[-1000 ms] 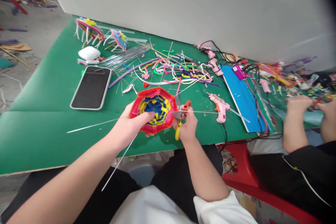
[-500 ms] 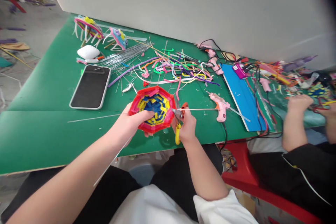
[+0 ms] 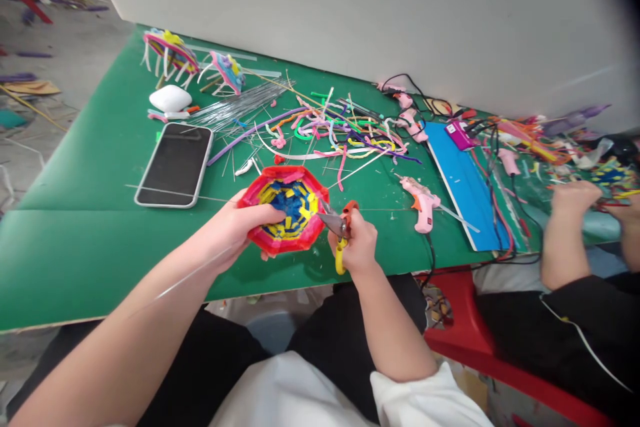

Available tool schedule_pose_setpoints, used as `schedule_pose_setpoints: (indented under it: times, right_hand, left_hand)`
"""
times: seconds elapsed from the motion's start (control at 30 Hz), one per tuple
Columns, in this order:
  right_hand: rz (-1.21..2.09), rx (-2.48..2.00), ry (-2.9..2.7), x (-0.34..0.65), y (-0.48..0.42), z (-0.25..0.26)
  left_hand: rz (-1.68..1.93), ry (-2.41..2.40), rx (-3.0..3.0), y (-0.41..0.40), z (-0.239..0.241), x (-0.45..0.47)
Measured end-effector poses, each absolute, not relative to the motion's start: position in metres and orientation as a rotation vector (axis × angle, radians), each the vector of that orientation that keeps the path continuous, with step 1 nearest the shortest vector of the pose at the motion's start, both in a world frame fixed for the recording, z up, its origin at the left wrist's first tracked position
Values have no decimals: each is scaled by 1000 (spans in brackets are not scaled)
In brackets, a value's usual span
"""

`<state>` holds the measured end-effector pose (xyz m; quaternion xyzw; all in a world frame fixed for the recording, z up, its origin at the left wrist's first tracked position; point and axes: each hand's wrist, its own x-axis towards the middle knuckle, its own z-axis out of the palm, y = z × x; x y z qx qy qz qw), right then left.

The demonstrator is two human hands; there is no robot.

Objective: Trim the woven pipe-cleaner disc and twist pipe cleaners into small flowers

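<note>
My left hand (image 3: 245, 220) is closed on the left side of an octagonal woven pipe-cleaner piece (image 3: 300, 240), thumb on its face. Its rim is red and pink; yellow and blue fill the middle. Thin wires stick out from its left side, one over the phone and one along my forearm. My right hand (image 3: 361, 240) grips a pair of scissors (image 3: 336, 221) with an orange and a yellow handle loop. The blades are at the right rim of the piece, slightly parted. Whether they touch the rim I cannot tell.
Behind the piece lie loose pipe cleaners (image 3: 345, 137) and straight wires (image 3: 235, 107). A phone (image 3: 175, 167), a white case (image 3: 171, 99) and small fringed umbrellas (image 3: 171, 53) are leftward. Rightward are a pink glue gun (image 3: 424, 207), a blue board (image 3: 457, 180) and another person's hand (image 3: 575, 197).
The long wire that stuck out from the right rim towards the glue gun no longer shows there. The woven piece has shifted slightly left, and the scissor blades now show more.
</note>
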<state>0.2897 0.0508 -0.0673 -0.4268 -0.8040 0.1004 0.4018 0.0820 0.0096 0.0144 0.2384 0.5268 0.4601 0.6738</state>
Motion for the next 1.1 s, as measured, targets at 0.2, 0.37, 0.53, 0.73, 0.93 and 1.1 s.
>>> schedule_pose_setpoints:
  times: [0.2,0.37,0.53,0.73,0.93,1.1]
  right_hand:
    - [362,-1234,-1881,288,54,-61]
    - [567,-1221,-1690,285,57,-63]
    - [733,-1209,-1471,290,65,-69]
    - [1037,-961,-1359,288,73,-68]
    - [1263,-982,-1178,281,71,-63]
    - [1342,-932,-1235,284,70,-66]
  left_hand:
    - [1051,1211,546,12,11,80]
    - [1081,1224,646,17,1,82]
    - [1012,1175,671,22,-9,84]
    - [1004,1078,633,24,-13,81]
    - [954,1059,607,23,-17,83]
    - [941,1085,705,23,-18,87]
